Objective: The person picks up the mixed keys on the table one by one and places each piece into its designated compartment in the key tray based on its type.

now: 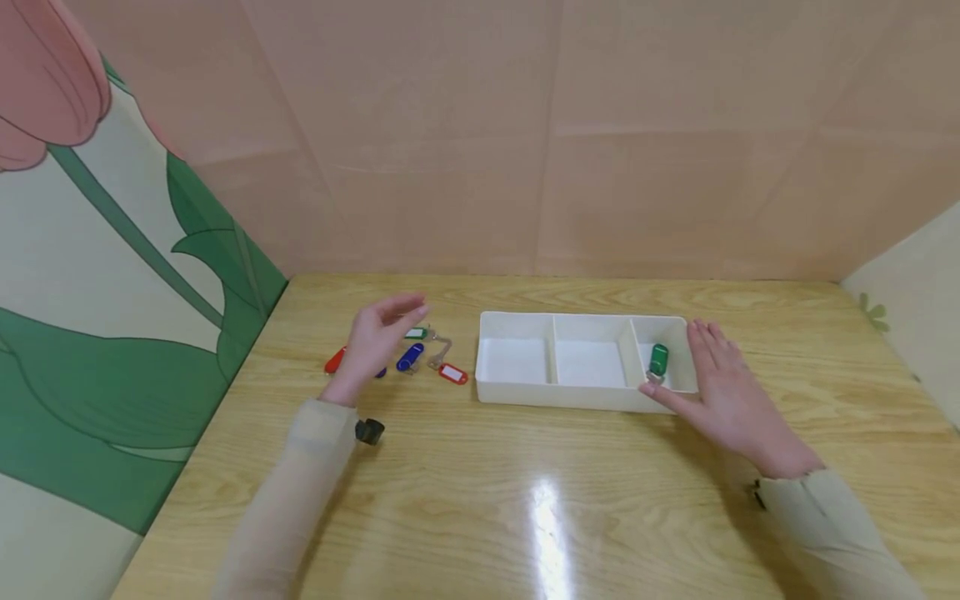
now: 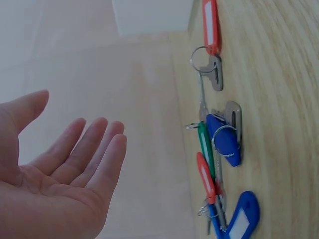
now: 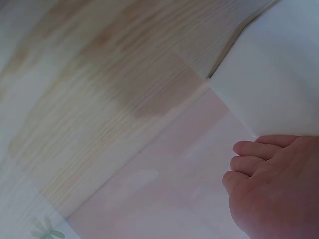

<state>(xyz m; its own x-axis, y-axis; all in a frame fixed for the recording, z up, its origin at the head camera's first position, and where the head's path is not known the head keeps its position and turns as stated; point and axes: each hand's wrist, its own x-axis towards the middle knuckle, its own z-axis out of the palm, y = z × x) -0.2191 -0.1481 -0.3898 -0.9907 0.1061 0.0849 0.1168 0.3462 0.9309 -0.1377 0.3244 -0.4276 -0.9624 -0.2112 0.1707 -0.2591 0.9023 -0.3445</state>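
Note:
My left hand (image 1: 367, 346) hovers over the left part of the table, holding nothing, fingers extended and thumb apart. Beneath and beside it lie several keys with plastic key tags: a red tag (image 1: 452, 374), a blue tag (image 1: 410, 357), a green tag (image 1: 416, 332) and another red tag (image 1: 335, 360). The left wrist view also shows a blue tag with a white label (image 2: 244, 216). At the right end of a white three-compartment tray (image 1: 562, 396), my right hand (image 1: 723, 396) rests straight fingers along the outer wall, thumb at the front rim. A green key tag (image 1: 659, 358) lies in the right compartment.
The wooden table (image 1: 450, 500) meets a pink covered wall (image 1: 525, 167) behind the tray. To the left stands a panel (image 1: 90, 375) with a printed flower, and a pale panel (image 1: 915, 308) borders the right side.

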